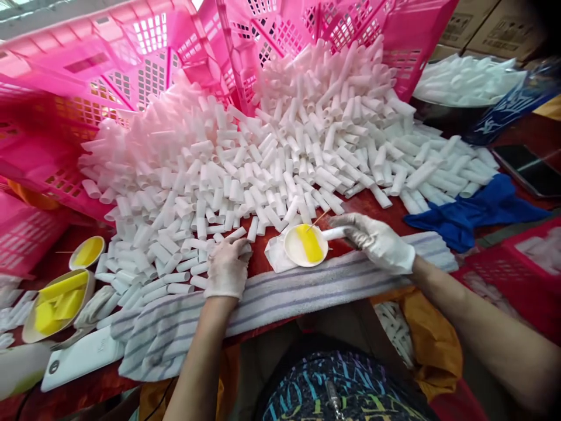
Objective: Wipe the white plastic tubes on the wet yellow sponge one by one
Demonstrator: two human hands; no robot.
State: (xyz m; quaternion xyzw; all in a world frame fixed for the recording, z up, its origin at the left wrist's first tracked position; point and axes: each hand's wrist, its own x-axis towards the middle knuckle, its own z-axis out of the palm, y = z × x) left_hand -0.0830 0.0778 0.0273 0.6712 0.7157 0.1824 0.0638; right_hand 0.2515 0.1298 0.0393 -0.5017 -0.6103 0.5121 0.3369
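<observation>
A dark red worktop (385,206) fills the scene, with a striped towel (280,301) laid along its near edge. Pink lattice crates (131,70) rise along its far edge, light shining through their holes. Brown cardboard boxes (491,26) stack behind the far right corner. More pink crates (26,240) stand at the left edge.

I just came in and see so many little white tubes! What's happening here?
A person in white gloves sits at a red table heaped with short white plastic tubes spilling from tipped pink plastic crates. The right hand holds one white tube beside a small round white dish of yellow paste, where a thin stick rests. The left hand rests on tubes at the pile's edge. A striped towel lies along the table's front.
</observation>
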